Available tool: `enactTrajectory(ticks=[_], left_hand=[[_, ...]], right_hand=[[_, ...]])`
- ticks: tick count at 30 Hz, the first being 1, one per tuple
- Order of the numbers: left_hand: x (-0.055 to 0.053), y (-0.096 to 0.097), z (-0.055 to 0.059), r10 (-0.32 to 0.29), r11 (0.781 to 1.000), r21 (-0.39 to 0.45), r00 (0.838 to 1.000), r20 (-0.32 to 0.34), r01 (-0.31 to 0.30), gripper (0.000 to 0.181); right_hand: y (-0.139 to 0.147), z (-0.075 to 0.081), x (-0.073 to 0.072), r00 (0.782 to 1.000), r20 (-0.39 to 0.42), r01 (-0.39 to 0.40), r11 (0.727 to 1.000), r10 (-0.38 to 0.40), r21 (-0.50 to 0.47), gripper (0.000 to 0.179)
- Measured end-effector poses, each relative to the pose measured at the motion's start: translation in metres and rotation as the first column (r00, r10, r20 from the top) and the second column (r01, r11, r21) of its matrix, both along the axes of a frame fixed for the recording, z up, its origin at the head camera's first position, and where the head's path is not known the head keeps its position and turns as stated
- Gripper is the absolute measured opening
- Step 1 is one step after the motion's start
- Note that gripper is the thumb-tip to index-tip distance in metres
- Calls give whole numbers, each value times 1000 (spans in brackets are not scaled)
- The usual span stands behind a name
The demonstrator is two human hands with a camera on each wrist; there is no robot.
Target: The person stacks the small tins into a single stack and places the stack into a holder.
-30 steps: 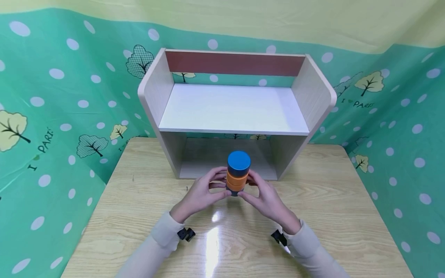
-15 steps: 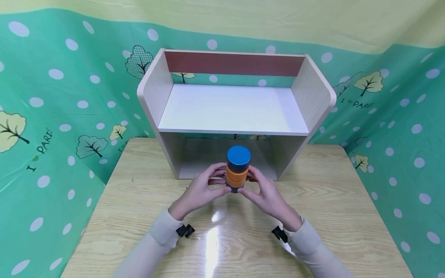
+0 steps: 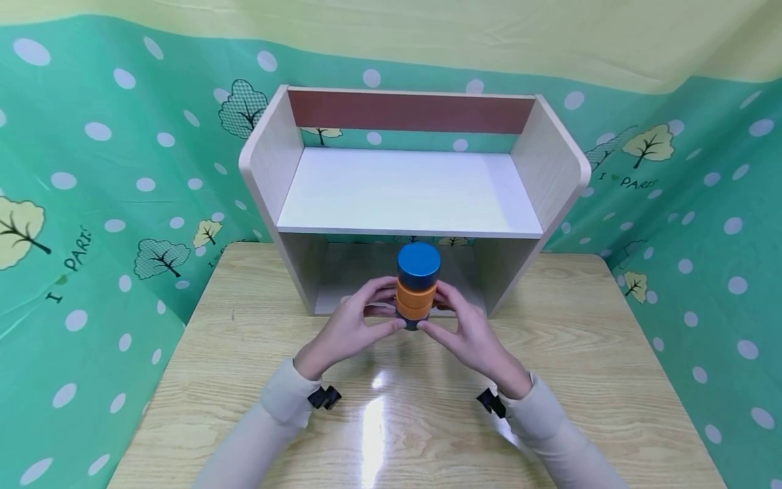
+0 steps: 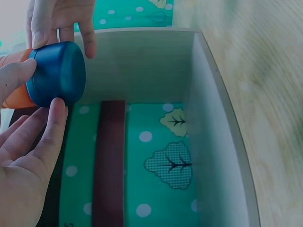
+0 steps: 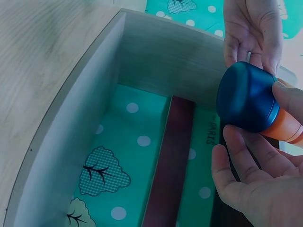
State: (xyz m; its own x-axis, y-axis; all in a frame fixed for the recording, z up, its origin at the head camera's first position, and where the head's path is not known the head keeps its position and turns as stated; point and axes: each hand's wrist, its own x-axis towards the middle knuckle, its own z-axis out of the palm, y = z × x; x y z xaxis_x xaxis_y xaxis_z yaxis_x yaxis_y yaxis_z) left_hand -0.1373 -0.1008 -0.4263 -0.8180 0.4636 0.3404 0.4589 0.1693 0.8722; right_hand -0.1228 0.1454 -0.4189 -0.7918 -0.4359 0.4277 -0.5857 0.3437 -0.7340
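Observation:
An upright cylinder [image 3: 417, 285] with a bright blue top, an orange middle and a dark base is held between both hands in the head view. I cannot tell exactly what kind of thing it is. My left hand [image 3: 354, 322] grips its left side, thumb near the base and fingers around the side. From the right, my right hand [image 3: 470, 336] grips it the same way. In the left wrist view a smooth dark blue end [image 4: 59, 73] of the cylinder shows with part of the orange. The right wrist view shows the blue end [image 5: 246, 97] between the fingers of both hands.
A pale two-level shelf unit [image 3: 409, 193] with a dark red back strip [image 3: 412, 111] stands right behind the hands. Its lower compartment [image 3: 360, 268] faces the cylinder. Below spreads a light wooden table [image 3: 580, 380]. A green dotted curtain [image 3: 91, 272] hangs around it.
Both hands have carried the cylinder up in the head view, toward the shelf unit. The grip looks the same throughout.

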Motion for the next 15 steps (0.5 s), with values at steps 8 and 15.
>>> enactTrajectory(ticks=[8,15], left_hand=[[-6,-1,12,-9,1000,-1,999,-45,9,68],[-10,0,24,-3,1000,4,997,-75,3,67]], right_hand=[[0,13,-5,999,-33,-5,1000,5,-1,75],[1,24,-9,998,-64,-8,1000,7,-8,76]])
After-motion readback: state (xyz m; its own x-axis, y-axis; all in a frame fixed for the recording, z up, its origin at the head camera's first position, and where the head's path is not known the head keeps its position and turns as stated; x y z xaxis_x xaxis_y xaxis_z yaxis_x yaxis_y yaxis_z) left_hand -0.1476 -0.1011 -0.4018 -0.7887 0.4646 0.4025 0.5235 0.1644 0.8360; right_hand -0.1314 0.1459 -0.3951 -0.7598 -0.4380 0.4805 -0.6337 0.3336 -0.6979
